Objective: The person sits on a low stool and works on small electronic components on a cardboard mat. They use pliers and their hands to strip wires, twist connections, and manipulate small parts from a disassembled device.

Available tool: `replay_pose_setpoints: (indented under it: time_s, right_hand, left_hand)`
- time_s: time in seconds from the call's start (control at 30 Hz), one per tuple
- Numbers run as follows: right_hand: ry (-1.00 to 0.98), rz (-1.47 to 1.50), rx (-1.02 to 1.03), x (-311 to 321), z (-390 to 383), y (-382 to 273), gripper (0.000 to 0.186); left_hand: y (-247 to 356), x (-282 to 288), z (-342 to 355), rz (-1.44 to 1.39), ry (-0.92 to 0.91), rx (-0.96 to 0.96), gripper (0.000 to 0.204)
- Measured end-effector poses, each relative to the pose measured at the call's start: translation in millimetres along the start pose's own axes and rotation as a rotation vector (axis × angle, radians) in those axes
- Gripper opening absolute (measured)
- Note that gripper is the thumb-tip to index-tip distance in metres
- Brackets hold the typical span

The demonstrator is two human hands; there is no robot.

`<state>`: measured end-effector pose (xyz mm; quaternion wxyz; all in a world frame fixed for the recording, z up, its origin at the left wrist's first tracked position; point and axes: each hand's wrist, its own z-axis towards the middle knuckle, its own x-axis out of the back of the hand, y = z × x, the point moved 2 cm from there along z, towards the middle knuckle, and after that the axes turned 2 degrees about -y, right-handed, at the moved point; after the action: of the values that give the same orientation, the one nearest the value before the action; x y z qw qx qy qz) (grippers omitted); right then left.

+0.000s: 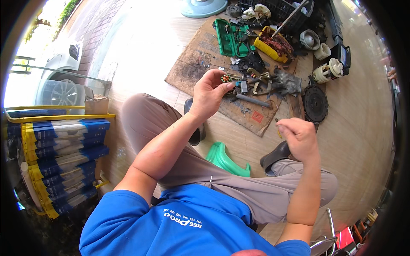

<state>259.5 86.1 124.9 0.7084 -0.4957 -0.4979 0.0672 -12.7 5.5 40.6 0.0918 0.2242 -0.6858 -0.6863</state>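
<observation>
My left hand (208, 94) is raised over the cardboard sheet, thumb and fingers closed on a small round part (226, 79) with a green and orange-red face. Apart from it, to the right, my right hand (300, 135) is curled in a fist round a slim tool (279, 132). Only a dark tip and a bit of yellow show beside the fingers, so its kind is unclear. Beyond my hands, a grey work glove (287, 82) and a grey tube (253, 100) lie among several small loose parts and tools on the cardboard (193, 64).
Behind the parts lie an open green case (221, 37) and a yellow container (265, 50) of dark red pieces. A black round disc (315, 103) and a white pump-like unit (328, 72) are at right. A green plastic piece (222, 160) sits between my shoes; blue-yellow packages (68, 158) are stacked left.
</observation>
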Motion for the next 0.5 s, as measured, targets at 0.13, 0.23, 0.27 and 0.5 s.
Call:
replay_pose_setpoints:
  time_s: [0.13, 0.23, 0.27, 0.5]
  right_hand:
    - [0.307, -0.070, 0.021, 22, -5, 7, 0.008]
    - [0.539, -0.173, 0.018, 31, -7, 19, 0.012]
    - [0.563, -0.182, -0.032, 32, -7, 25, 0.013]
    - [0.704, -0.239, -0.247, 39, -8, 53, 0.021]
  left_hand:
    - [10, -4, -4, 0.407, -0.128, -0.055, 0.028]
    - [18, -11, -5, 0.453, -0.312, -0.066, 0.029]
    - [19, -12, -6, 0.410, -0.378, -0.044, 0.029]
    - [7, -4, 0, -0.367, -0.531, 0.132, 0.033]
